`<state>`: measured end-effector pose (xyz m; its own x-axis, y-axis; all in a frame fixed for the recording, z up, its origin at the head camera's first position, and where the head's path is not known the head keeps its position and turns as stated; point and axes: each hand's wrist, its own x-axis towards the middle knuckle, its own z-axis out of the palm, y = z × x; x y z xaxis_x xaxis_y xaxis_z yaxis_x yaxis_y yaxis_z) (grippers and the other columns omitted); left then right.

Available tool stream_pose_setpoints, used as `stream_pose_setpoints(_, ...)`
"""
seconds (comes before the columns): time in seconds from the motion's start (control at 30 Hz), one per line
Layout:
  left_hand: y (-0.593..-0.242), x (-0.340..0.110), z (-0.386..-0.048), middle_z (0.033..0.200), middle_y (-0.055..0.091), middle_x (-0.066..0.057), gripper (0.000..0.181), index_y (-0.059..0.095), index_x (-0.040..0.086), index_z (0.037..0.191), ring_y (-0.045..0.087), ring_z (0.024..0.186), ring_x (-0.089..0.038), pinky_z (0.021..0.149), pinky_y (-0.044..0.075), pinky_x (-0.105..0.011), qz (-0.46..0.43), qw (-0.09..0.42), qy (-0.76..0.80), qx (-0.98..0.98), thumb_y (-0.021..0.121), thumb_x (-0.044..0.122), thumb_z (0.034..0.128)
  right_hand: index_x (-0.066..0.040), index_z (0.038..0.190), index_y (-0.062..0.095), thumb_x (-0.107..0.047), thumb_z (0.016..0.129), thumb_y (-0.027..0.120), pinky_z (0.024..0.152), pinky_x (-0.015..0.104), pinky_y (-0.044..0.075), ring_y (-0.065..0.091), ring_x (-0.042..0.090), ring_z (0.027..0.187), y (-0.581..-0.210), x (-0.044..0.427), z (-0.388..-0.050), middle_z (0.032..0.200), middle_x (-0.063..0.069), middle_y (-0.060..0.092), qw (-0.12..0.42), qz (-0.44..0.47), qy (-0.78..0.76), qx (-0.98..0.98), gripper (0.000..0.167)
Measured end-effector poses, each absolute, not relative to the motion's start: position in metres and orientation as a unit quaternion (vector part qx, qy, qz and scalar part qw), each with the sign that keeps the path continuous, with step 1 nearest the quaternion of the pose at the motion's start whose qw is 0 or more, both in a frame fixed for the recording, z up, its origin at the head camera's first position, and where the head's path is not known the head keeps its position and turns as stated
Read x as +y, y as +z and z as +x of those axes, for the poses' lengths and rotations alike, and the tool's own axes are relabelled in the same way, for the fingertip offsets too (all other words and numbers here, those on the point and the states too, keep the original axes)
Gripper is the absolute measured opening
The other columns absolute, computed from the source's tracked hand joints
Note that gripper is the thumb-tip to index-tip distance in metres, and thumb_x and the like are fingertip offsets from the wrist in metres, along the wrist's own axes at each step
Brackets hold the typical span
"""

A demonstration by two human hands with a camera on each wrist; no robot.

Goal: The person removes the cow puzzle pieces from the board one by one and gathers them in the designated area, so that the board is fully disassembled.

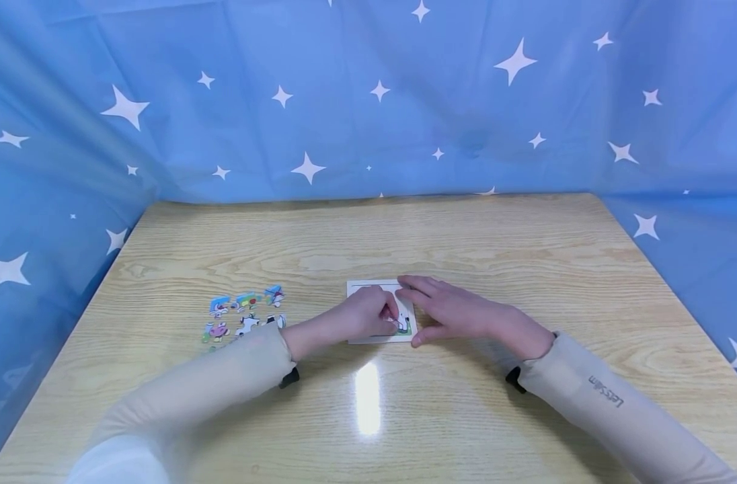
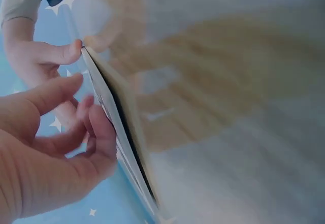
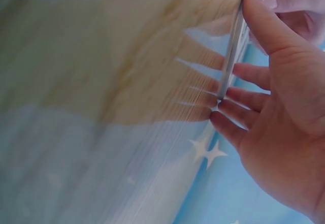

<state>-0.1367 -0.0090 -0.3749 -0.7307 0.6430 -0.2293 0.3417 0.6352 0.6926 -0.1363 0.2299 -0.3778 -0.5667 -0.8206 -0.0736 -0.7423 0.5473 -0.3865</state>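
A flat white-bordered puzzle board (image 1: pixel 377 340) lies on the table, with part of a white animal picture (image 1: pixel 403 321) on green showing at its lower right. My left hand (image 1: pixel 366 313) is over the board, fingers bent down onto its face. In the left wrist view its thumb (image 2: pixel 71 84) stands apart from the bent fingers (image 2: pixel 103 127); whether they hold a piece is hidden. With fairly straight fingers, my right hand (image 1: pixel 456 310) rests along the board's right edge. Its thumb (image 3: pixel 261 16) touches the near corner, and some fingertips touch the side.
Several loose puzzle pieces (image 1: pixel 247 325) lie in rows on the table left of the board, partly behind my left forearm. The wooden table (image 1: pixel 465 235) is bordered at the back and sides by a blue star-patterned cloth (image 1: pixel 344 101). A bright light reflection shows on the tabletop near the board.
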Motion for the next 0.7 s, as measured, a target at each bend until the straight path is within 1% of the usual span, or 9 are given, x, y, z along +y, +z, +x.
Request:
stream_pose_setpoints(0.07,-0.3747,-0.0097,-0.1353,0.081,0.053,0.001,0.015,0.075,-0.004,0.108,0.046,0.074,-0.009,0.070,0.040,-0.019,0.275,0.223,0.314,0.881,0.082,0.001,0.0957,0.010,0.157,0.049,-0.038,0.101,0.082,0.121,0.067,0.038,0.042,0.054,0.152,-0.3772,0.2288,-0.1358,0.167,0.035,0.038,0.126,-0.446,-0.155,0.872,0.081)
stream_pose_setpoints(0.13,-0.3752,-0.0106,-0.1343,0.083,0.053,0.001,0.018,0.075,-0.004,0.109,0.047,0.076,-0.010,0.072,0.042,-0.019,0.271,0.215,0.307,0.886,0.084,0.000,0.0943,0.010,0.156,0.049,-0.037,0.101,0.083,0.121,0.066,0.039,0.042,0.053,0.152,-0.3775,0.2282,-0.1358,0.167,0.035,0.039,0.125,-0.446,-0.152,0.873,0.081)
stream_pose_setpoints(0.43,-0.3773,-0.0085,-0.1291,0.085,0.057,0.001,0.024,0.074,-0.004,0.109,0.049,0.077,-0.009,0.073,0.045,-0.018,0.250,0.234,0.322,0.883,0.086,0.000,0.0885,0.009,0.156,0.050,-0.040,0.099,0.083,0.121,0.065,0.039,0.043,0.052,0.152,-0.3793,0.2293,-0.1363,0.167,0.034,0.040,0.115,-0.456,-0.145,0.871,0.082)
stream_pose_setpoints(0.57,-0.3785,-0.0086,-0.1289,0.086,0.058,0.001,0.022,0.074,-0.004,0.108,0.050,0.079,-0.008,0.074,0.045,-0.019,0.255,0.224,0.320,0.885,0.086,0.001,0.0909,0.010,0.157,0.049,-0.038,0.100,0.082,0.121,0.065,0.039,0.042,0.052,0.152,-0.3793,0.2294,-0.1360,0.167,0.034,0.039,0.117,-0.458,-0.143,0.869,0.082)
stream_pose_setpoints(0.7,-0.3782,-0.0106,-0.1303,0.084,0.061,0.001,0.015,0.074,-0.002,0.105,0.052,0.076,-0.008,0.072,0.046,-0.018,0.261,0.218,0.334,0.879,0.083,0.002,0.0935,0.010,0.157,0.048,-0.037,0.101,0.082,0.121,0.066,0.039,0.041,0.053,0.153,-0.3775,0.2288,-0.1350,0.168,0.034,0.038,0.122,-0.458,-0.146,0.868,0.081)
